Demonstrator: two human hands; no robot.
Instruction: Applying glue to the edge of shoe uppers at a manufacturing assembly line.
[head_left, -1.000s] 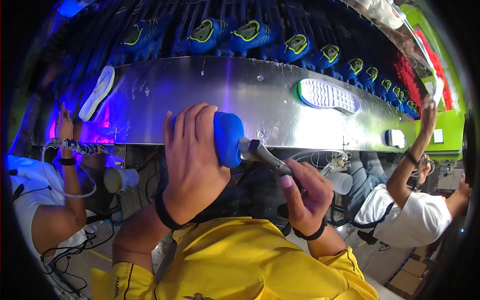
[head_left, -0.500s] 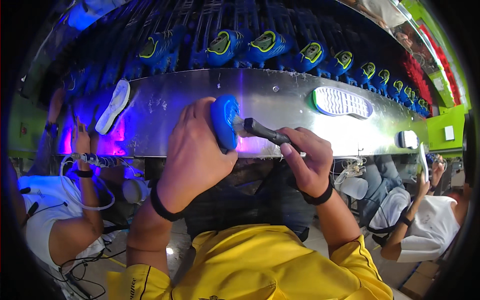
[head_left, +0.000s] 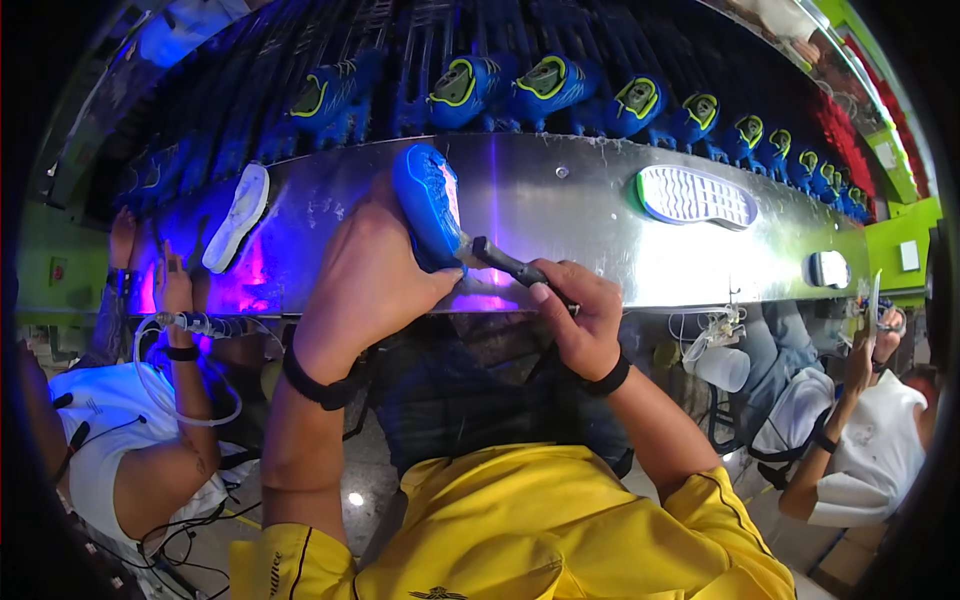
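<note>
My left hand point(head_left: 365, 270) is closed around a blue shoe upper point(head_left: 425, 210), held tilted above the near edge of the metal ledge. The upper's underside faces right, and a pale pinkish patch shows on it. Between the fingers and thumb of my right hand point(head_left: 583, 315) is the dark handle of a brush point(head_left: 515, 262). Its bristle end touches the lower part of the upper's underside, close to my left thumb. The fingers of my left hand behind the upper are mostly hidden.
On the metal ledge point(head_left: 540, 200) lie a white sole point(head_left: 238, 218) at left, a ridged white sole point(head_left: 697, 197) and another sole point(head_left: 829, 269) at right. Behind it, blue shoes point(head_left: 465, 92) stand in a row on a dark rack. Co-workers in white sit at both sides.
The upper has turned so more of its underside shows, and it has shifted slightly left. My right hand and the brush have moved left, the bristles now lower on the upper.
</note>
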